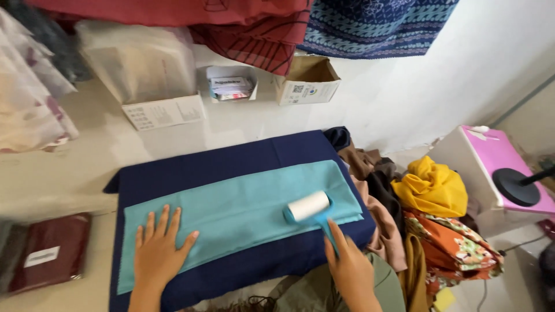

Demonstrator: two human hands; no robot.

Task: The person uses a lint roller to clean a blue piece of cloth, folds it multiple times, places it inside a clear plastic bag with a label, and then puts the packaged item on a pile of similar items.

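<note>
Left hand [159,248] lies flat, fingers spread, grasping nothing; it presses the near-left part of the teal cloth [237,211], likely to pin it against sliding. Right hand [350,268] is closed around the blue handle of the lint roller [310,209]; the white roll rests on the cloth near its right edge, axis across the fabric, handle angled back toward the person. Teal cloth lies smoothed on a navy cloth [231,159] that serves as a pad beneath; 1 layer over the other. Right of the pad: a heap of clothes [430,188], yellow on top. Behind: 2 open boxes [309,81] by the wall.
</note>
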